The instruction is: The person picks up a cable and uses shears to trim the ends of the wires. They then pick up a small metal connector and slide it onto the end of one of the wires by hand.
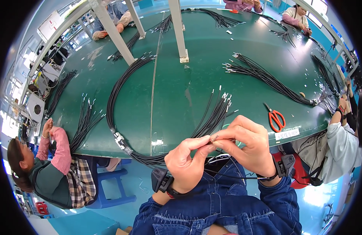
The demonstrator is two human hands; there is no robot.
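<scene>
Together, left hand [187, 164] and right hand [245, 141] pinch wire tip [214, 138].

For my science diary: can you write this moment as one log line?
left hand: pinches wire end | right hand: pinches same end | black wire bundle: looped on green table | red scissors: right

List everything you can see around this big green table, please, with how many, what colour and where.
Table: one, dark green, fills the middle.
Looped cable bundle: one, black, curving from the posts to the near edge.
Loose wire bundles: several, black with metal tips, spread over the top.
Scissors: one pair, red-handled, near right edge.
Frame posts: three, white, standing at the far side.
Stool: one, blue, lower left.
Co-workers: at least five, seated around the rim.
Thin wire: one, metal-tipped, pinched between both hands.
Left hand: one, black wristband, gripping the wire.
Right hand: one, black wristband, pinching the wire tip.
</scene>
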